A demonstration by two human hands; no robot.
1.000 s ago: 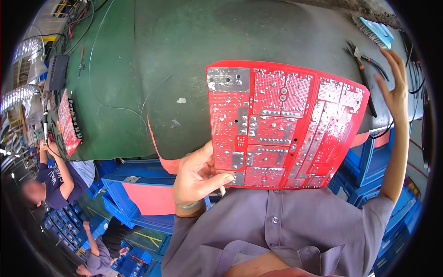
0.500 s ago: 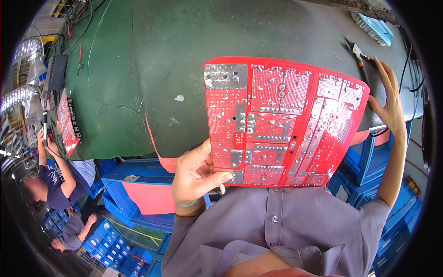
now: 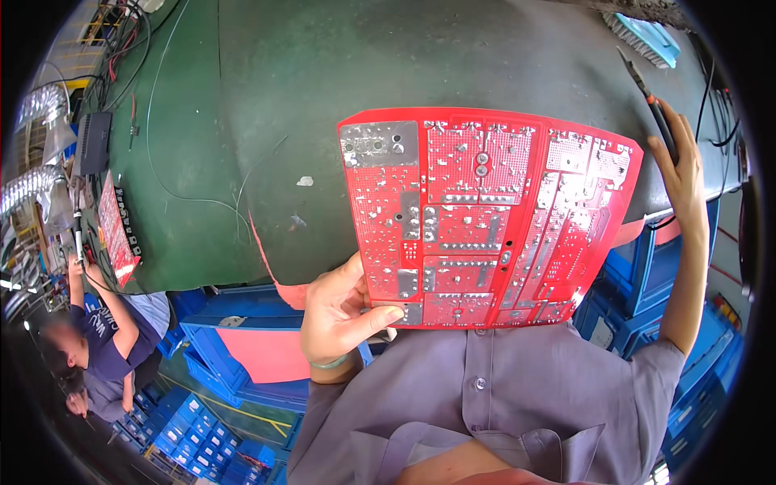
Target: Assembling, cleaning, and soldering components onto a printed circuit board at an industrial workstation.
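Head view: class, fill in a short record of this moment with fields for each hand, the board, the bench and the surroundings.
left hand: grips the lower left corner of the red circuit board
right hand: on a slim black-handled tool at the bench edge
board: solder side up, held above the lap
bench: green mat, loose wires
surroundings: blue crates; another person at left, second red board

You hold a large red circuit board (image 3: 485, 214) up above the green worktop's (image 3: 323, 97) near edge, solder side facing you, tilted slightly, gripped at its lower left corner.
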